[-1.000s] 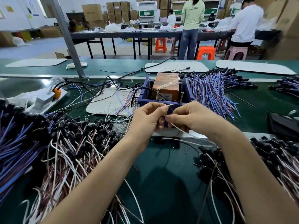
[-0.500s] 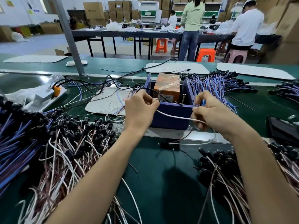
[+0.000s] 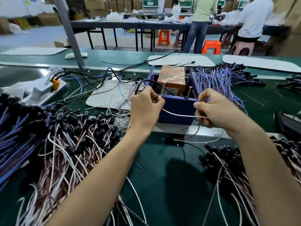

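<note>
Since the earlier frames, the hands are drawn apart and the white wire point(image 3: 177, 114) is stretched between them, across the front of the blue box point(image 3: 179, 105) on the bench point(image 3: 162, 176). One end is pinched in the left hand point(image 3: 145, 110), the other in the grip of the right hand point(image 3: 213, 110). If more tension is applied, the wire could be slipped from either pinch or kinked.

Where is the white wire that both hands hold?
In the head view, the white wire stretches at centre between the left hand and the right hand, in front of the blue box.
</note>
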Demonstrator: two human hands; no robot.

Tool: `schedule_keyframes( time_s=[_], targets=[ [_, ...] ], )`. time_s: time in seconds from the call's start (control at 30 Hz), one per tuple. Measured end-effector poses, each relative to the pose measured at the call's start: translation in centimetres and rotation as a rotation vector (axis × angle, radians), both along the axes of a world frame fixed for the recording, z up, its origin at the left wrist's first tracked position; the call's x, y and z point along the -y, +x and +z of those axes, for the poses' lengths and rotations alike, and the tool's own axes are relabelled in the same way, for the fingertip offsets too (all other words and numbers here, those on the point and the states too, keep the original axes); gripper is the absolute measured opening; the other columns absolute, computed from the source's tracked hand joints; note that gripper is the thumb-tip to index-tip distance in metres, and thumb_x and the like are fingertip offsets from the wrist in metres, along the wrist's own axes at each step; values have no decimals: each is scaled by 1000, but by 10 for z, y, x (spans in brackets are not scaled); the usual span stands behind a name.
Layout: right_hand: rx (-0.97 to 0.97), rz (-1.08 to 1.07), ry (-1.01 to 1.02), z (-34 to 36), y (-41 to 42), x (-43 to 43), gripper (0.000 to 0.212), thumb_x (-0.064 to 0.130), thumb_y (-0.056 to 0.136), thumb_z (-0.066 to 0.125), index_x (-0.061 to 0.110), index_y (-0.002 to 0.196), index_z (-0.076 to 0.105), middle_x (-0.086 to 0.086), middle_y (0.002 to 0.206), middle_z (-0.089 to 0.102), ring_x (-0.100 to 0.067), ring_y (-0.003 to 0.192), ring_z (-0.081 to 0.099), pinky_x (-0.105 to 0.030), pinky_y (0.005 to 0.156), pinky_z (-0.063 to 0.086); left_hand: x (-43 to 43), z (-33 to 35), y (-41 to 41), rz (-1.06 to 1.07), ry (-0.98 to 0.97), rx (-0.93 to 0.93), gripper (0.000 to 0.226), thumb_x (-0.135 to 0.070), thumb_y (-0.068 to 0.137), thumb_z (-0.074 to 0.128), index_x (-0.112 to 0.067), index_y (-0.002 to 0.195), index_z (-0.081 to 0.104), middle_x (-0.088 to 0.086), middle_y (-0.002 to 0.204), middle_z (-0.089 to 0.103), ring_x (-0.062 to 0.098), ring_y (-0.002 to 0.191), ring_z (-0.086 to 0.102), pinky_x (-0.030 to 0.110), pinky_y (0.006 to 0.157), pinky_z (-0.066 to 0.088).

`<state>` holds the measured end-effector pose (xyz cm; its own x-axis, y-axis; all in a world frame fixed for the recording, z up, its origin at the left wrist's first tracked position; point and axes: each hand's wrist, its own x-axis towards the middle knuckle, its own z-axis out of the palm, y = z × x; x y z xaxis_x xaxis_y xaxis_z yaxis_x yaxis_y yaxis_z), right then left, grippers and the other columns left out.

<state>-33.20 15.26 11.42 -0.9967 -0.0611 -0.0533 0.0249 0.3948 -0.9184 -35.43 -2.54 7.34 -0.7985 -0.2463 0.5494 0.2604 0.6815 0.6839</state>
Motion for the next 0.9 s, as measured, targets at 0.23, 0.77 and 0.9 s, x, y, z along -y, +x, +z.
schedule_keyframes(
  time_s=[0.23,0.77,0.9],
  targets=[
    [-14,12,26,0,-1,-1,23,-7,88,41,15,84,48,-9,60,60,-11,36,42,-19,39,36,-1,-2,-3,1,-26,-9,20,-11,80,65,-19,69,49,-6,60,58,16,57,54,23,64,39],
    [0,5,22,-3,-3,-1,24,-8,88,41,13,83,51,-4,53,65,-10,33,40,-15,36,34,-3,-6,-4,-2,42,-64,17,-9,83,65,-19,78,52,-8,57,50,4,50,45,17,60,29],
    [4,1,39,-1,-3,-3,23,-7,88,42,13,82,53,-4,52,65,-10,34,41,-17,35,36,-4,-6,-4,-8,46,-77,10,-10,83,64,-17,80,57,-11,55,49,2,50,45,18,61,30]
  ],
)
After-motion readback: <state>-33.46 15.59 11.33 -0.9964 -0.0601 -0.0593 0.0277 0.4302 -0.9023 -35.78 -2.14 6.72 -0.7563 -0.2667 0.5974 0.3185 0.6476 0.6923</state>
